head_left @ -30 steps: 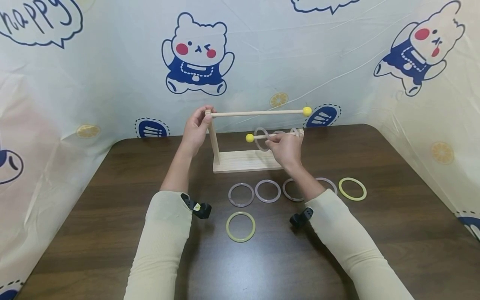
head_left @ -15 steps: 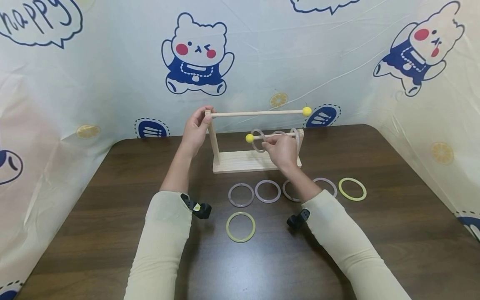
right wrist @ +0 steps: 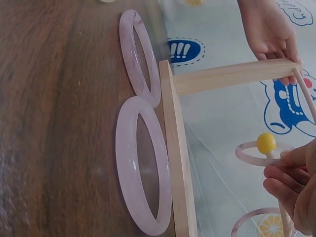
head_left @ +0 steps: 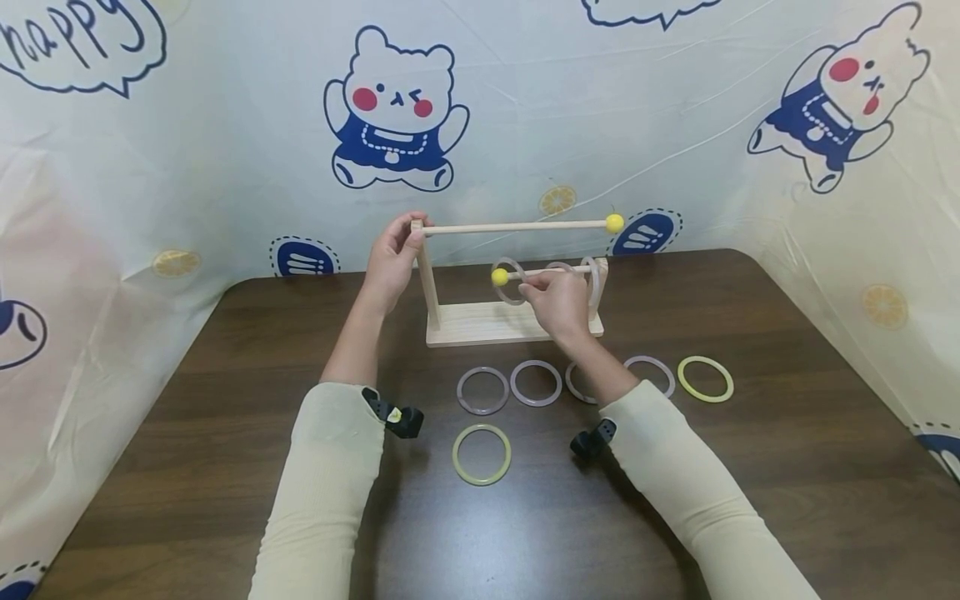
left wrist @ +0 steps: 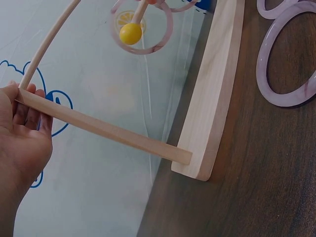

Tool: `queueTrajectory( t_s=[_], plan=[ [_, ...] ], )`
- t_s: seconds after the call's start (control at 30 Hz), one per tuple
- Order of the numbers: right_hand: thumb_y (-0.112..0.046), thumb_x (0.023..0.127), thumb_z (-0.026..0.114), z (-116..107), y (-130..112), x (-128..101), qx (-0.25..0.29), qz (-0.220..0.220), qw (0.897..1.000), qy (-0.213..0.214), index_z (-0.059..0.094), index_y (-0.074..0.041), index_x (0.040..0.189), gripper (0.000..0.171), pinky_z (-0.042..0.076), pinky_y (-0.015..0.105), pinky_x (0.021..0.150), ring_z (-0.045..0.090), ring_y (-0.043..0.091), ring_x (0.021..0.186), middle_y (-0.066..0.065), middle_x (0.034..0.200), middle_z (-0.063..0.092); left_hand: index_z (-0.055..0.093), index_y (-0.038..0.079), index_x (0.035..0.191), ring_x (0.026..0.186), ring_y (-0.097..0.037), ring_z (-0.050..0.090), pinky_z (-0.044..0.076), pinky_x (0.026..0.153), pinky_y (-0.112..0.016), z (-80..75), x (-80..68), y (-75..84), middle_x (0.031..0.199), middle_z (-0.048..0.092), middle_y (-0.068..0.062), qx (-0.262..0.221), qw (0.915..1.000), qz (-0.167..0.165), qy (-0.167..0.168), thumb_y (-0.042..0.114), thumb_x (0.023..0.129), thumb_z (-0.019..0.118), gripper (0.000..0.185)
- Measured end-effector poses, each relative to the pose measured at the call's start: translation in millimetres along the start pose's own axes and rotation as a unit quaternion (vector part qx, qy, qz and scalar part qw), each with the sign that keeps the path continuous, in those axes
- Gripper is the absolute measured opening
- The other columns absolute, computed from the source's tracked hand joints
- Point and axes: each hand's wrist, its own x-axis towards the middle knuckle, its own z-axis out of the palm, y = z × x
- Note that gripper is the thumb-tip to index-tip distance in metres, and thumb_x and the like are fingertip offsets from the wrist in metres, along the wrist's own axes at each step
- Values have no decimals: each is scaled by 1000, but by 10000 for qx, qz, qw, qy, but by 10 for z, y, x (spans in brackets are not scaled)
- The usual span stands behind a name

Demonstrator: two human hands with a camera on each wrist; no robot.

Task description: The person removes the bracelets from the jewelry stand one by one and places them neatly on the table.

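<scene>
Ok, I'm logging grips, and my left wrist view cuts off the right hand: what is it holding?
Observer: The right hand pinches a pale purple ring by a yellow ball.
Operator: I see only purple rings from here. Does the table hold any of another colour?
Observer: Yes, the head view shows two yellow-green rings lying on it.
</scene>
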Motion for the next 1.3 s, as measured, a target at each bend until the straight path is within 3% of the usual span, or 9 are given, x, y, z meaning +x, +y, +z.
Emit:
queueTrajectory(
  t_s=[0.3, 0.7, 0.93, 1.1, 1.3],
  plan=[
    [-14, 79, 74, 1, -13, -16, -19, -20, 10000, -33, 74, -4, 80, 10, 46, 34, 59, 65, 20, 69, 7, 74, 70, 48, 2, 127, 113, -20, 46, 36, 98, -34, 4, -9, 17, 123, 54, -8, 21, 10000, 9, -17, 20, 97, 47, 35],
    [-14, 80, 73, -22, 24, -28, 126, 51, 9999, -87, 74, -4, 81, 11, 46, 31, 57, 65, 20, 68, 8, 75, 70, 51, 7, 125, 112, -18, 47, 36, 98, -34, 1, -6, 9, 125, 53, -9, 24, 10000, 17, -37, 21, 96, 47, 32],
    [-16, 80, 72, -55, 65, -34, 311, 323, 9987, -237, 75, -5, 82, 11, 43, 28, 53, 64, 19, 68, 7, 75, 70, 50, 5, 124, 112, -19, 47, 36, 98, -33, -2, -2, -2, 124, 53, -9, 24, 10000, 93, -25, 19, 96, 47, 32],
    [-15, 83, 70, -87, 88, -39, 809, 766, 9924, -517, 74, -3, 85, 13, 46, 22, 52, 66, 17, 67, 9, 75, 70, 50, 5, 124, 113, -18, 47, 36, 98, -33, -6, -4, -1, 123, 54, -7, 24, 10000, 80, -15, 20, 96, 47, 32],
    [-9, 85, 67, -117, 108, -39, 1763, 1230, 9731, -832, 70, 6, 87, 15, 53, 24, 59, 67, 19, 67, 17, 81, 69, 51, 6, 124, 113, -18, 47, 36, 98, -33, -4, -3, -3, 123, 54, -7, 36, 10000, 73, -24, 20, 96, 47, 32]
  ],
)
